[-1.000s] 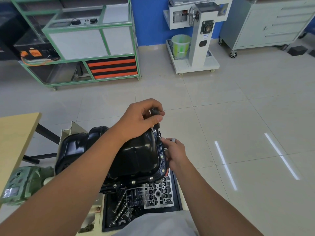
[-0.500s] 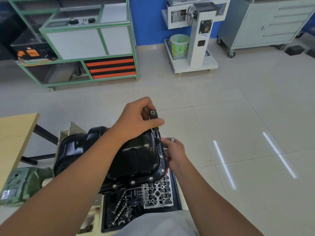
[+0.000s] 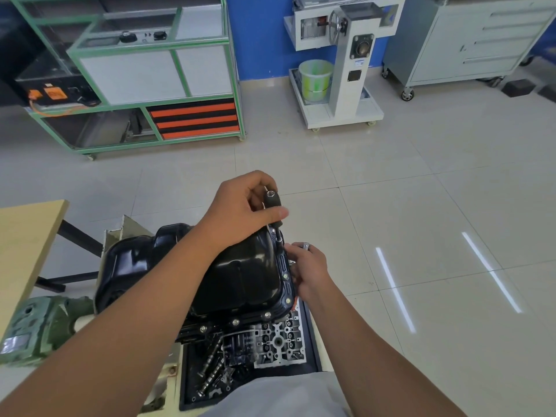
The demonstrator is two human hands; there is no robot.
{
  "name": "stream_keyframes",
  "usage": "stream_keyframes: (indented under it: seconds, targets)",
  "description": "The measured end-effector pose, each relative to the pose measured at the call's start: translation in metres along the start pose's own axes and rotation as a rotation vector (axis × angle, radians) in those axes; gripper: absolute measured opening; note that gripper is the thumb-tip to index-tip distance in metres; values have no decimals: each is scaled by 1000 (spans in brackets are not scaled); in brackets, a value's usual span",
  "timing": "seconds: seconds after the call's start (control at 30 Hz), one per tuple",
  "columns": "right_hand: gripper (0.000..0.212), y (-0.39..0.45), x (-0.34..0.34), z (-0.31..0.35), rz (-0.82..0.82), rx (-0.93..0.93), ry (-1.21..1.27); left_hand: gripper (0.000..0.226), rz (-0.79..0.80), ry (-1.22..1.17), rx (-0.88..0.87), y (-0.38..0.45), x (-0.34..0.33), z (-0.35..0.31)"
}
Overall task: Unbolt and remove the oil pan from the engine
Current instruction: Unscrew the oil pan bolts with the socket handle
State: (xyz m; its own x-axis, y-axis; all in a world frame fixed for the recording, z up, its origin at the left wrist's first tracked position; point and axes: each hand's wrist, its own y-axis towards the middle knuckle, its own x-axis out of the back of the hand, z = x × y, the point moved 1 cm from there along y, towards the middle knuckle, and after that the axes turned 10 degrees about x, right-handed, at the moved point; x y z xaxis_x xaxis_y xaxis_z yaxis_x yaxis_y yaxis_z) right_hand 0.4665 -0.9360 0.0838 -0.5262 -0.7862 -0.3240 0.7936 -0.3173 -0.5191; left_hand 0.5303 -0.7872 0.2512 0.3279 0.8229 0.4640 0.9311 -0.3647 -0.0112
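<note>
black stamped steel fills the middle of my view: the oil pan sits upside down on the engine, its flange still lined with bolts along the near and right edges. my left hand is clenched around the dark handle of a socket driver, thumb laid across it, and the shaft drops from that grip to the pan's far right corner. just below and to the right of the grip, my right hand curls against the pan's right flange, fingers pressed to the rim; a small silvery piece shows at its knuckles (i cannot tell whether it is held or worn). what those fingers pinch, if anything, is hidden. nearer to me than both hands, a black tray holds a grey valve body and a camshaft. far beyond the grip stand a green rack, a white stand with a green bucket, and a grey cabinet. left of my forearm is a wooden tabletop.
</note>
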Motion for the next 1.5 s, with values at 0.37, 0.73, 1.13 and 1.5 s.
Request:
stream_keyframes:
  seconds: [0.37,0.73,1.13,1.5]
  targets:
    - [23,-1,-2,2,-9,12,-34,46,186,-96,22,-1,6,-7]
    - [25,-2,-1,1,-11,2,-27,44,178,-54,-21,-2,3,-8]
    - [26,3,-2,-1,-48,9,-11,35,96,-5,0,-1,-1,-6]
    - [29,3,-3,-2,-81,47,-4,29,-16,-49,-17,-2,1,0]
